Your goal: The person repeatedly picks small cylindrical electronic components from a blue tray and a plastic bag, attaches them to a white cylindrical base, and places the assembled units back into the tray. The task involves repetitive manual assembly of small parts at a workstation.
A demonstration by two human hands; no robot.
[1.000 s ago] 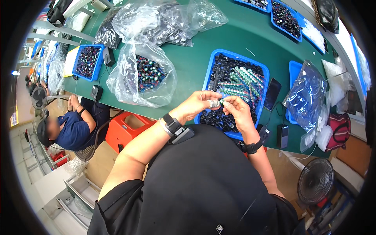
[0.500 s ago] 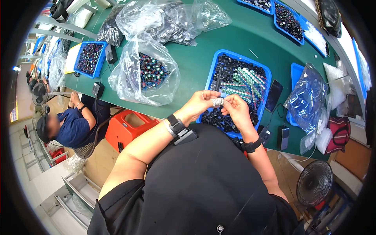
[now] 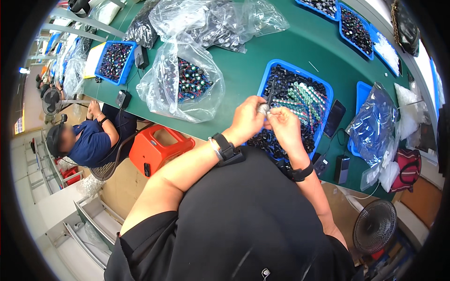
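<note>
Both my hands meet over the near left part of a blue tray (image 3: 329, 100). My left hand (image 3: 247, 121) is closed round a small silvery, coil-like piece (image 3: 263, 108), which shows at its fingertips. A thin dark stick-like thing (image 3: 271, 91) points up just beyond those fingers; whether it is held I cannot tell. My right hand (image 3: 286, 125) is closed in a pinch against the silvery piece; its fingertips partly cover whatever lies between them. Below the hands, the tray is filled with small black parts (image 3: 300, 140) and strips of pale green round pieces with coloured wires (image 3: 304, 99).
A clear plastic bag (image 3: 164, 89) of wired parts lies left of the tray. A phone (image 3: 334, 119) and a dark box-shaped device (image 3: 342, 168) are to the right. Beside a red stool (image 3: 157, 149), another person (image 3: 93, 140) sits at the left. A fan (image 3: 374, 227) stands at lower right.
The whole view has shifted, so the table's things sit further right. My left hand has turned, showing more of its back, and the silvery piece now looks rounder between my fingers.
</note>
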